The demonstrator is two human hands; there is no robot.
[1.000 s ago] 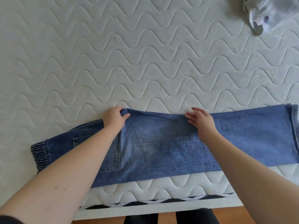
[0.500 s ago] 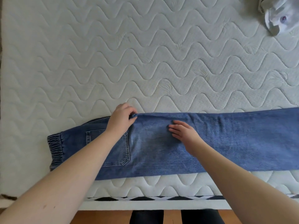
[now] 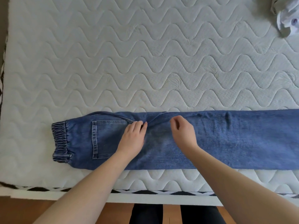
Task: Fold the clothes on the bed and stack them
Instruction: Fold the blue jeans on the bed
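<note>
The fingers (image 3: pixel 140 125) of the left hand (image 3: pixel 131 138) are curled and pinching a small ridge of denim near the crotch seam of the jeans (image 3: pixel 226 139), just beside the back pocket (image 3: pixel 110 138) on its leg-ward side. The fingers (image 3: pixel 175 122) of the right hand (image 3: pixel 183 135) hang loosely curled just past that pinch, farther from the pocket — whether they touch the cloth or hover over it I cannot tell, but they seem to hold nothing.

A second ago both hands sat at the far edge of the jeans, spread well apart, the right one out along the leg. Since then the right hand has travelled back toward the pocket and both have come in from the far edge onto the cloth, so the two hands are now close together. The protruding crotch point looks tucked in (some puckers run outward from the pinch), leaving the jeans as a long, even strip.

The jeans lie folded leg-on-leg along the near side of the bed (image 3: pixel 145 62), elastic waistband (image 3: pixel 60 141) beyond the pocket at one end, legs running out of view at the other. That suggests the lengthwise fold is settled and the crosswise folds are not yet begun — stacking is still far off. A crumpled pale garment (image 3: pixel 286 16) waits at the bed's far corner, well apart from the pocket.
</note>
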